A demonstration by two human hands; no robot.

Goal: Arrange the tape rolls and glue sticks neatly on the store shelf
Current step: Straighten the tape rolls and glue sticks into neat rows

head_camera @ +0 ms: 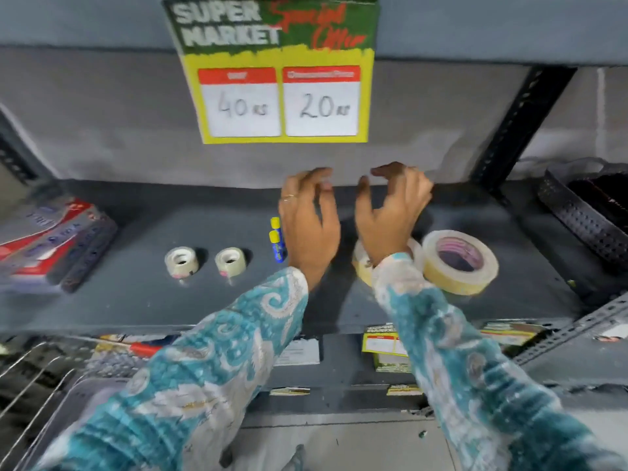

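Two hands hover over the middle of the grey shelf (136, 294) — the left hand (307, 220) and the right hand (394, 212) both with fingers spread and curled, grasping nothing. Two small clear tape rolls (181, 261) stand side by side to the left, apart from each other; the glue sticks (277, 239) with yellow caps lie just beside the left hand; a wide tan tape roll (458, 261) lies to the right, with another tan roll (362, 266) partly hidden under the right wrist. The likely trouble is the right sleeve (401, 283) — it hangs close over the hidden roll and could drag it toward the shelf edge. A careless sweep of the left hand might also set the glue sticks rolling.
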